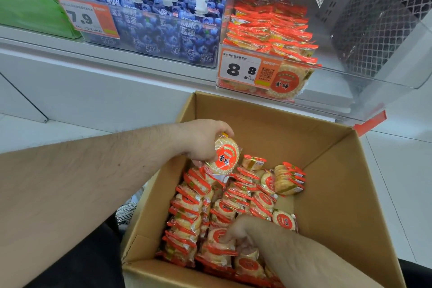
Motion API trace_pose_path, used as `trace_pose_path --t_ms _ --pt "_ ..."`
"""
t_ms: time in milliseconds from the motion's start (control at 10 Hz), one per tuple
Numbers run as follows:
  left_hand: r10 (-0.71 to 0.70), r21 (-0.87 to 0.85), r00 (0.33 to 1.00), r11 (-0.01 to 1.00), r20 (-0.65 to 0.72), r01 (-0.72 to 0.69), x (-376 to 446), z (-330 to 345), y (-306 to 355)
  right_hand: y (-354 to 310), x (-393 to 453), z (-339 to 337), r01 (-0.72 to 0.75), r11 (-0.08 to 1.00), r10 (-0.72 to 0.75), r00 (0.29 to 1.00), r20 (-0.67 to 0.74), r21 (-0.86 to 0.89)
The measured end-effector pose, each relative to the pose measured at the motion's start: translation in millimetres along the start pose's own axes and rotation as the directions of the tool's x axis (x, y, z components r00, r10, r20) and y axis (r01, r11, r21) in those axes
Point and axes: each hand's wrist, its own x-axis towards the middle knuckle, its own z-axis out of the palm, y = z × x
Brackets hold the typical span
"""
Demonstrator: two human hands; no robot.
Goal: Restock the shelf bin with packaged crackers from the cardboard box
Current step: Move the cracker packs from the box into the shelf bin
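Observation:
An open cardboard box [332, 170] stands below the shelf, with several rows of orange-and-white cracker packs [187, 208] inside. My left hand [203, 140] holds a small stack of cracker packs [225, 156] just above the box's left rows. My right hand [240, 229] reaches down into the box's near part, its fingers curled around cracker packs [217, 238] there. Above the box, the clear shelf bin [374, 70] holds a pile of the same crackers [271, 28] in its left half.
A price tag reading 8.8 [247, 70] hangs on the bin's front. Left of it, a clear bin holds blueberry jelly pouches [163, 18] with a 7.9 tag [88, 17]. A white shelf ledge [105, 54] runs below. White floor tiles [397, 170] lie right of the box.

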Motion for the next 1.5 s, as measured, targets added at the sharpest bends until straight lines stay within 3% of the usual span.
trace_pose_path --t_ms 200,300,400,500,600,700,800,900,1000,1100,1200,1300,1400,1500 --pt "0.021 0.036 0.999 0.999 -0.029 -0.019 -4 -9 1 -7 -97 -53 0.11 0.994 -0.111 0.991 -0.07 -0.015" --pt "0.045 0.048 0.996 0.998 -0.081 -0.041 -4 -16 2 1 -129 -96 0.213 0.948 -0.209 0.977 -0.042 0.235" --pt "0.077 0.024 0.989 0.997 -0.127 -0.074 -4 -23 7 10 -181 -138 0.398 0.761 -0.451 0.892 -0.023 0.512" --pt "0.108 0.005 0.982 0.994 -0.156 -0.108 -5 -26 18 10 -230 -162 0.528 0.542 -0.658 0.751 -0.061 0.653" --pt "0.141 -0.038 0.978 0.988 -0.151 -0.148 -5 -25 31 -3 -257 -166 0.631 0.421 -0.701 0.682 -0.207 0.651" --pt "0.243 -0.243 0.96 0.931 -0.14 -0.271 -7 -27 44 -19 -277 -161 0.705 0.418 -0.643 0.675 -0.362 0.573" --pt "0.346 -0.327 0.925 0.866 -0.158 -0.379 -13 -34 58 -22 -293 -160 0.736 0.385 -0.572 0.664 -0.482 0.558" --pt "0.411 -0.448 0.876 0.753 -0.252 -0.482 -19 -42 75 -20 -316 -166 0.76 0.378 -0.582 0.639 -0.503 0.528" --pt "0.406 -0.535 0.834 0.64 -0.374 -0.551 -26 -56 98 -18 -347 -183 0.825 0.358 -0.62 0.56 -0.55 0.437" --pt "0.402 -0.29 0.726 0.725 -0.557 -0.624 -31 -77 116 -18 -373 -220 0.878 0.246 -0.523 0.477 -0.707 0.41" --pt "0.437 0.243 0.572 0.89 -0.694 -0.385 -15 -88 114 -25 -372 -263 0.907 0.208 -0.309 0.416 -0.855 0.366" --pt "0.401 0.323 0.497 0.916 -0.77 -0.238 8 -81 105 -41 -349 -300 0.89 0.278 -0.102 0.402 -0.91 0.362" --pt "0.366 0.309 0.523 0.931 -0.77 -0.197 27 -69 96 -57 -310 -332 0.829 0.384 -0.014 0.445 -0.895 0.406" --pt "0.394 0.339 0.495 0.919 -0.775 -0.2 40 -62 90 -72 -274 -355 0.771 0.514 0.018 0.429 -0.903 0.376"
